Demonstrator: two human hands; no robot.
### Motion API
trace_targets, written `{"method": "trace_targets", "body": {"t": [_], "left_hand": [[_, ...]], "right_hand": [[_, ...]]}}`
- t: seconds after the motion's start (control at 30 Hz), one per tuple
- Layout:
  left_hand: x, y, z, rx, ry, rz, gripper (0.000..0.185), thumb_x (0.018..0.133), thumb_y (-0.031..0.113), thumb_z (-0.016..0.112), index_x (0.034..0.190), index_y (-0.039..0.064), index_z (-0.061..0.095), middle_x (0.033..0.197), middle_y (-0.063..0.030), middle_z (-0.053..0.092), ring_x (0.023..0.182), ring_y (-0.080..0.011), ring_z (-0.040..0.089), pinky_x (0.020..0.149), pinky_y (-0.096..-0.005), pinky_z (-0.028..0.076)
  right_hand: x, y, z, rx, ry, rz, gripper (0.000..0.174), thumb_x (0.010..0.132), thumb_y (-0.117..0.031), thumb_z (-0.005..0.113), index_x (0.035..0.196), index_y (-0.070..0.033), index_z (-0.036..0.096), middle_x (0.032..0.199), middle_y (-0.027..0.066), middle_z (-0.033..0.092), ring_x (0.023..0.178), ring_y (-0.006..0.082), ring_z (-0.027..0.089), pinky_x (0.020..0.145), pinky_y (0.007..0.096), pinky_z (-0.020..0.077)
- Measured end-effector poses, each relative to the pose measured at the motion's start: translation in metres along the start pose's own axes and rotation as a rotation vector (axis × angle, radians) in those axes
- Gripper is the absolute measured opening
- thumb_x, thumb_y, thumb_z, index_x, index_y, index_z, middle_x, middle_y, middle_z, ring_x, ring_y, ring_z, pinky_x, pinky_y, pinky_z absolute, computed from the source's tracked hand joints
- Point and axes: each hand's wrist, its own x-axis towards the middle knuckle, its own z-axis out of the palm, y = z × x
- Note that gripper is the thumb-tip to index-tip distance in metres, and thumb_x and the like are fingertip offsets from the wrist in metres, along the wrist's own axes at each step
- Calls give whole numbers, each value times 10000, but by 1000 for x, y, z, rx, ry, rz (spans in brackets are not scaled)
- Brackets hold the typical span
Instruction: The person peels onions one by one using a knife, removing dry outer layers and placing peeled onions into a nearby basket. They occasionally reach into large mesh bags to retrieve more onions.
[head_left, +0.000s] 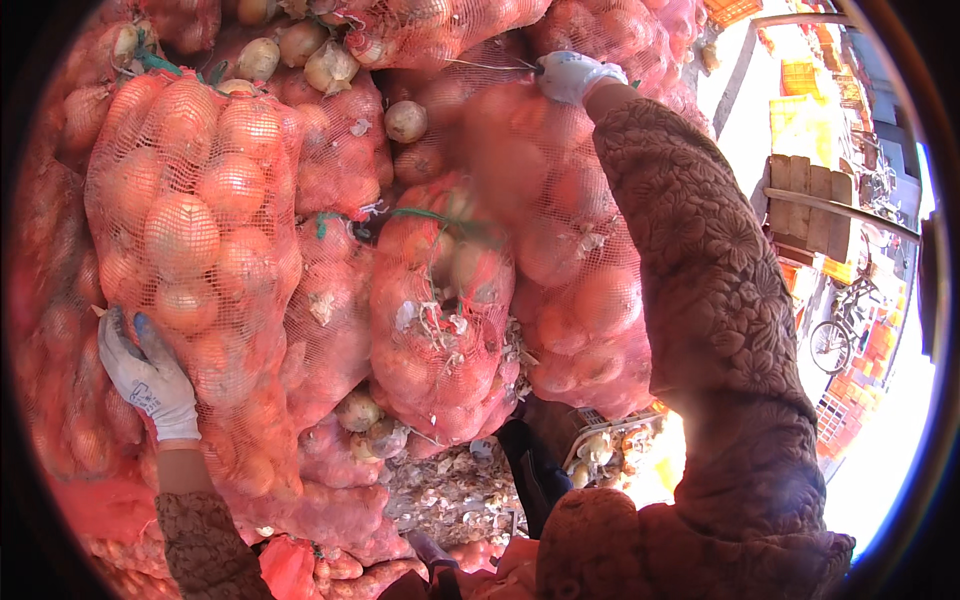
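Red mesh sacks full of onions fill most of the view. My left hand (146, 371), in a white glove with grey-blue fingers, rests against the lower left side of a tall onion sack (187, 232), its fingers slightly apart. At the upper right, my right hand (574, 75), also gloved, is closed at the top of another onion sack (577, 262); a thin string stretches leftward from its fingers. Between these two stands a smaller sack (442, 322) tied with green twine. Loose onions (406, 121) lie among the sack tops.
A crate of onions (600, 450) stands near my legs, beside ground littered with onion skins (450, 487). On the right are a wooden board panel (810, 202), yellow crates (801, 79), orange crates (840, 405) and a parked bicycle (832, 341). More filled sacks lie at the far left.
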Motion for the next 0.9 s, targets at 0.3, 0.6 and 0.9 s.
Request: {"method": "trace_targets", "body": {"t": [0.3, 0.6, 0.9], "left_hand": [[-3, -4, -1, 23, -25, 31, 477, 1062, 291, 554, 1349, -91, 551, 1375, -299, 541, 1280, -433, 531, 1090, -480, 439], [-4, -4, 2, 14, 21, 34, 437, 1072, 237, 545, 1352, -99, 544, 1398, -288, 525, 1291, -402, 541, 1102, -455, 451], [0, -10, 6, 82, -12, 87, 435, 1068, 238, 552, 1331, -108, 550, 1387, -290, 539, 1284, -410, 546, 1101, -460, 447]], "right_hand": [[-32, 77, 31, 944, 579, 227, 336, 927, -279, 578, 1174, -99, 717, 977, 209, 740, 955, 383, 711, 874, 449, 546], [-4, 61, 36, 228, 186, 135, 453, 974, -322, 483, 1395, -188, 581, 1463, 87, 590, 1343, 324, 562, 1096, 583, 412], [0, 66, 37, 218, 150, 207, 488, 994, -326, 446, 1442, -165, 554, 1476, 95, 583, 1318, 344, 590, 1093, 570, 421]]}}
